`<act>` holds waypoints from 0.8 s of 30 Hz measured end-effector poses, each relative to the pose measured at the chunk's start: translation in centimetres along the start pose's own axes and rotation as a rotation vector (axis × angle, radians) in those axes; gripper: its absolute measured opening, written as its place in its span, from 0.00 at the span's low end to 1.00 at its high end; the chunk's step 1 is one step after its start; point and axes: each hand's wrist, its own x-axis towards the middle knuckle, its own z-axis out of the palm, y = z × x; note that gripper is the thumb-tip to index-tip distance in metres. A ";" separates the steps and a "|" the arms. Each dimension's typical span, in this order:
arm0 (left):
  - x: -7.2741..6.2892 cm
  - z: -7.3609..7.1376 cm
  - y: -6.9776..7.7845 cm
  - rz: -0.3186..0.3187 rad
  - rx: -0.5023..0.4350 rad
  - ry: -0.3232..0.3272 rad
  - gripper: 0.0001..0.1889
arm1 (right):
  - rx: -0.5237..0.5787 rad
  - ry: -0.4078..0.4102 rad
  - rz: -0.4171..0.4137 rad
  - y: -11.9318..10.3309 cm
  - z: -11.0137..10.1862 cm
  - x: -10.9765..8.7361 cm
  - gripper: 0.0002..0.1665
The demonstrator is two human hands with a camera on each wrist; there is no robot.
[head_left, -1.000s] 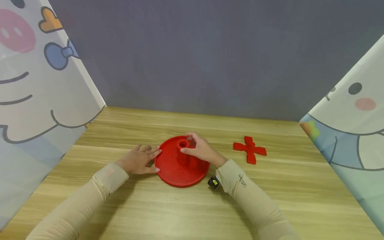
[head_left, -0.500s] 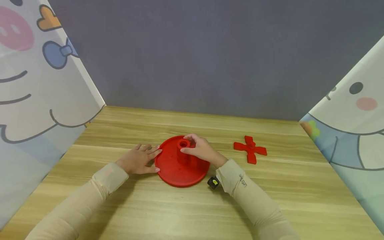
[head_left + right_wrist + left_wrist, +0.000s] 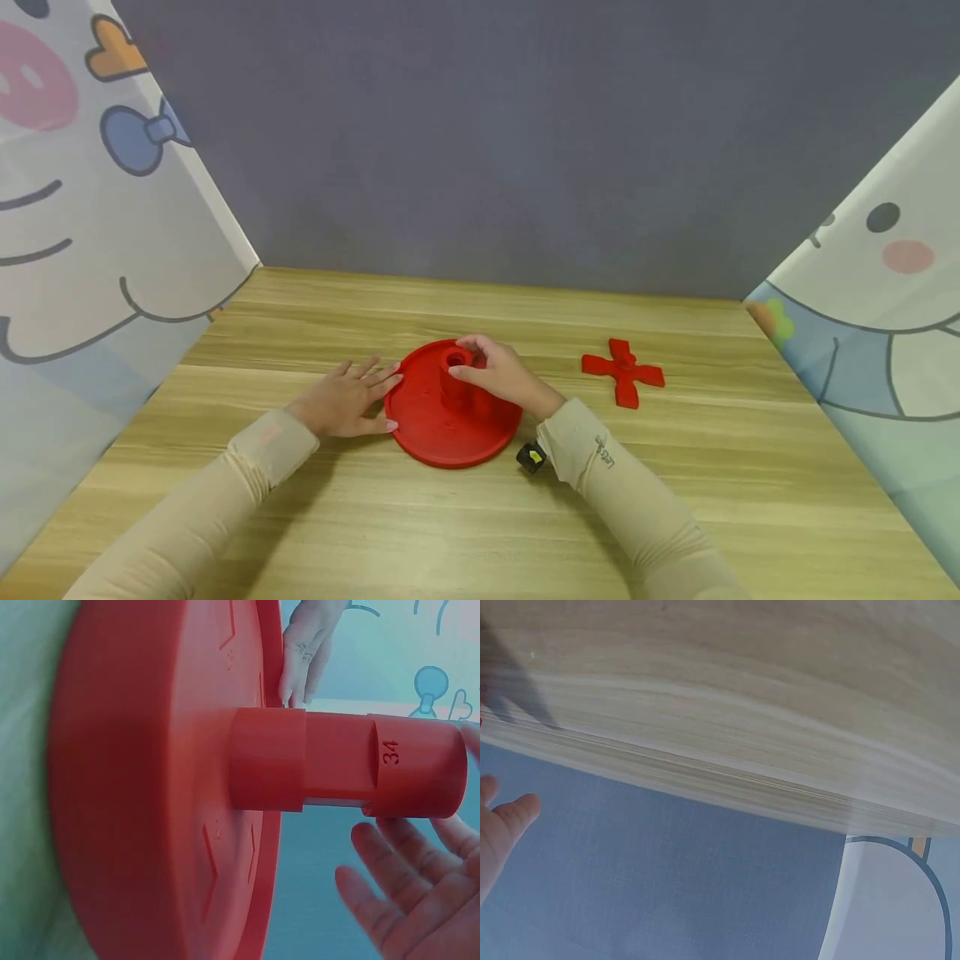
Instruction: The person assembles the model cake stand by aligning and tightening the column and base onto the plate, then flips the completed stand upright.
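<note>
Steadiness should come from the left hand, straight-fingered against the left rim of the red disc, while the right hand pinches the top of the red tube standing at the disc's middle, best held untilted.

On the counter, a disc bearing a tube lies right of the left hand and beneath the right hand, a cross farther right.

grey wall; wood-grain tabletop
</note>
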 end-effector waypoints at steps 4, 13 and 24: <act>0.0 0.0 0.0 -0.003 -0.006 -0.001 0.41 | -0.002 -0.057 -0.001 -0.1 -0.1 -0.1 0.34; -0.2 0.0 -0.1 -0.012 -0.019 -0.018 0.41 | -0.051 0.035 0.041 -0.4 0.5 0.0 0.31; 0.0 0.1 0.0 -0.014 -0.022 -0.018 0.42 | 0.089 -0.071 -0.029 0.5 -0.4 0.0 0.31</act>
